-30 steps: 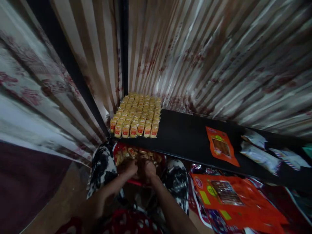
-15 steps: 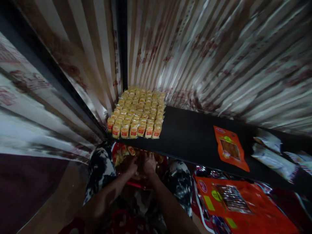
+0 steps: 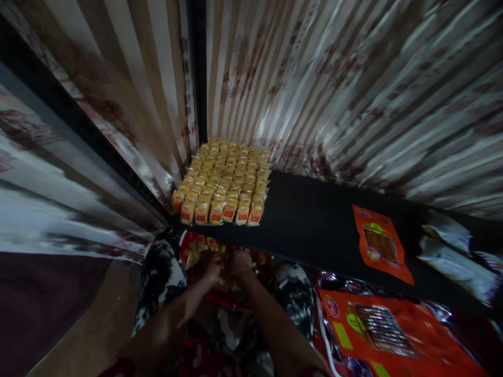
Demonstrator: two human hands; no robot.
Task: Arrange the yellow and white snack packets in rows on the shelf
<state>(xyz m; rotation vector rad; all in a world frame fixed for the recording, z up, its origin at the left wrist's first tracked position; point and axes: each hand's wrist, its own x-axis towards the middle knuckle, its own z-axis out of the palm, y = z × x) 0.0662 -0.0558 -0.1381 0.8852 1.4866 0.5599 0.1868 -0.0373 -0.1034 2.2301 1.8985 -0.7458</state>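
Both of my hands are down in a red basin [image 3: 220, 298] between my knees, among small yellow wrapped packs [image 3: 191, 255]. My left hand [image 3: 212, 266] touches the packs near the middle. Close beside it, my right hand [image 3: 240, 261] reaches in with its fingers pointing down. Dim light and blur hide the fingertips of both hands, so a held pack cannot be made out. On the black shelf [image 3: 302, 220] just beyond stands a tight block of the same kind of wrapped packs [image 3: 223, 180], with red labels facing me along the front row.
An orange pouch [image 3: 381, 243] and white-blue wrappers [image 3: 456, 262] lie on the shelf's right part. Below them, a larger orange bag [image 3: 393, 330] rests on shiny packaging. Striped, crinkled sheeting [image 3: 314, 89] walls off the back and left, with a dark post [image 3: 196, 68] at the corner.
My right hand's fingers, spread over the packs before, now reach lower among them. My left hand stays nearly in place. The view has shifted slightly.
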